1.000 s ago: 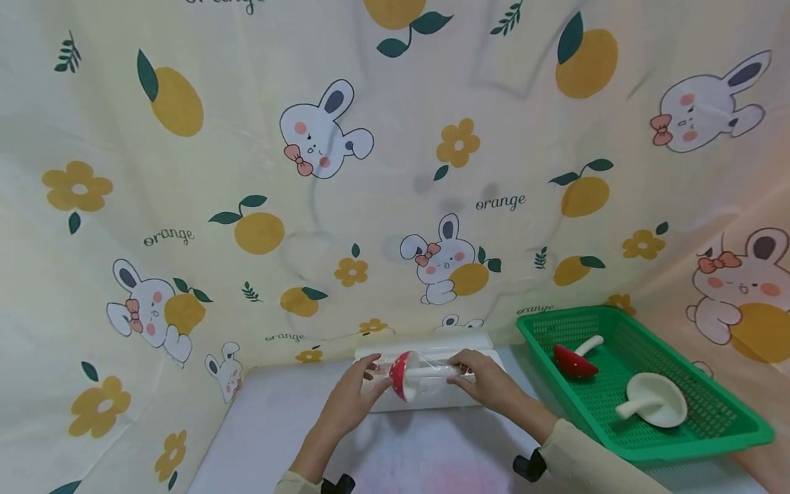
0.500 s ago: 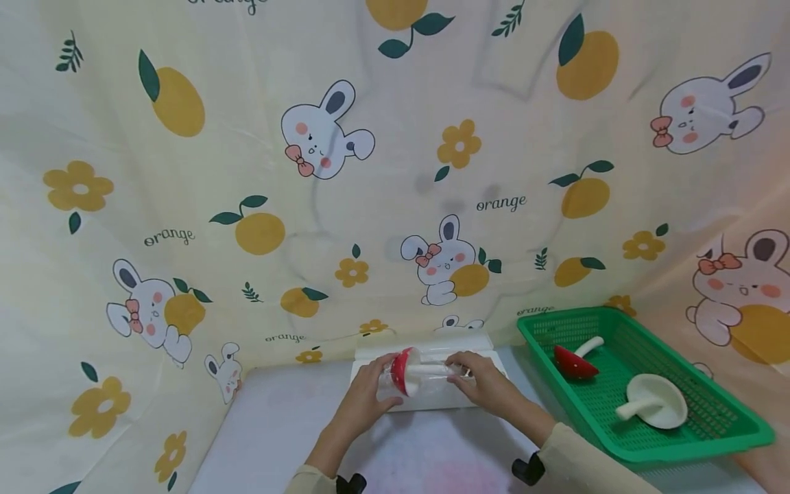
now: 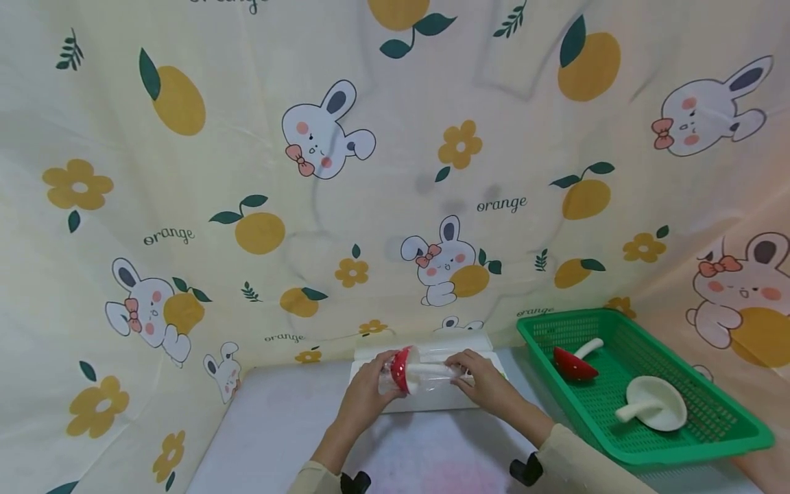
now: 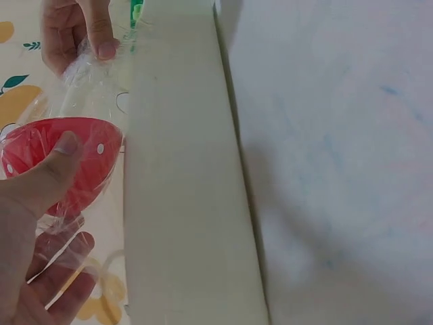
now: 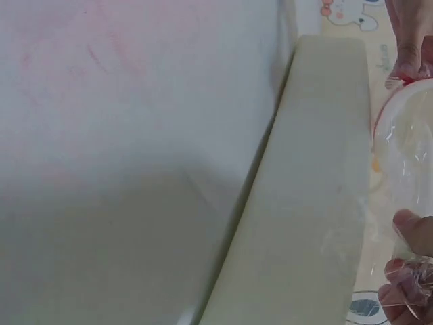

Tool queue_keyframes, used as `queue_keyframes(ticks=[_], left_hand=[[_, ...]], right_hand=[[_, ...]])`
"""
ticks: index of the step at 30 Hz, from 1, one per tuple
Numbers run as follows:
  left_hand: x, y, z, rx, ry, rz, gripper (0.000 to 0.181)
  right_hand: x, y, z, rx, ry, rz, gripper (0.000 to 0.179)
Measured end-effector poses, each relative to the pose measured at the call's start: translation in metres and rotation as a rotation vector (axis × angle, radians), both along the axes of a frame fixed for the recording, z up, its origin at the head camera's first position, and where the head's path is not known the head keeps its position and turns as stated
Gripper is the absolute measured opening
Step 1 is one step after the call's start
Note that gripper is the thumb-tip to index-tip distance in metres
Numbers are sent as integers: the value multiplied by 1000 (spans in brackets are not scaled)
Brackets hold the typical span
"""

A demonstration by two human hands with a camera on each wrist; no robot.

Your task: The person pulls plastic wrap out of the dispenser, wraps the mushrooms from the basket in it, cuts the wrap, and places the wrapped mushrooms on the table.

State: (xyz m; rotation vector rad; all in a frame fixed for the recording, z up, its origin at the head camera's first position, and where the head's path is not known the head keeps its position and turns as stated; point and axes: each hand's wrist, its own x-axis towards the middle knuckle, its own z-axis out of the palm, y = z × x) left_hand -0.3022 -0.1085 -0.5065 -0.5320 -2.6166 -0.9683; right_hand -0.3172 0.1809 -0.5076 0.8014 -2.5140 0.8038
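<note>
A toy mushroom with a red, white-dotted cap (image 3: 400, 369) and a white stem (image 3: 428, 369) lies sideways above a long white box (image 3: 432, 402). Clear plastic film (image 4: 84, 84) wraps it, crinkled around the cap and past the stem. My left hand (image 3: 363, 394) holds the cap end, its thumb pressed on the wrapped red surface in the left wrist view and the other fingers beyond it. At the stem end my right hand (image 3: 484, 385) pinches the gathered film, which bunches between thumb and fingers in the right wrist view.
To the right stands a green basket (image 3: 697, 446) holding a red-capped mushroom (image 3: 575, 362) and another mushroom (image 3: 657, 405) with its white underside up. A pale table (image 3: 271, 425) lies under the box. A printed cloth (image 3: 382, 274) hangs behind it.
My left hand has shifted right and up from the film at the cap's left edge, and its thumb now presses the cap. My right hand stays at the stem end almost unmoved.
</note>
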Motion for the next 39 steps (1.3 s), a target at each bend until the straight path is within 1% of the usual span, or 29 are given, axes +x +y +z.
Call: queue_keyframes(ticks=[3,9,13,15,22,26,29,32,37,39], left_hand=[[0,0,3,0,8,21,81],[0,2,8,16,6,40,79],[1,5,13,22,-10,57,78],[1,5,15,14,-6,62,78],[0,6,22,4,62,56,79],[-3,5,26,-4,95,62,78],[-3,5,29,10,115,61,77],[-3,5,32,16,126,63,77],[-3,7,37,15,108,80,77],[-3,8,39,19,103,84,77]], right_hand=[[0,-1,4,-4,8,2,39],[1,-3,14,-24,-60,-30,37],[0,-1,18,-29,-43,-20,36],[0,-1,20,-28,-26,-15,36],[-1,1,29,-16,39,10,38],[-1,1,35,-31,74,40,38],[-3,2,38,-44,82,48,39],[-4,2,40,-41,76,40,40],[-3,2,46,-36,51,17,38],[-2,2,49,-38,56,10,38]])
